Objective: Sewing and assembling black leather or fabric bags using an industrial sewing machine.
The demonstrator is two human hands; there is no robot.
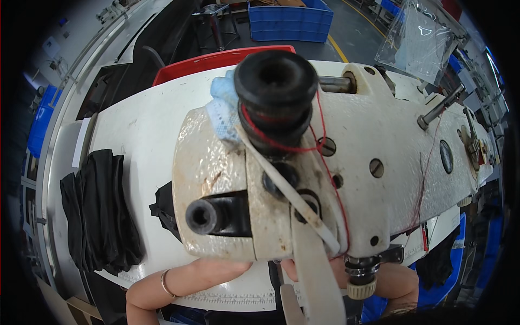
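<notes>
We had both hands under the sewing machine, their grip hidden from us, while black cloth lay stacked unsewn at left.

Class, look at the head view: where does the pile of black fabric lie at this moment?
The pile of black fabric lies on the left of the head view, on the white table, left of the sewing machine head.

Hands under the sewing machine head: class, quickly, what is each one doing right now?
Left hand: hidden behind the sewing machine head; cannot be told.
Right hand: also hidden behind it; cannot be told.
</notes>
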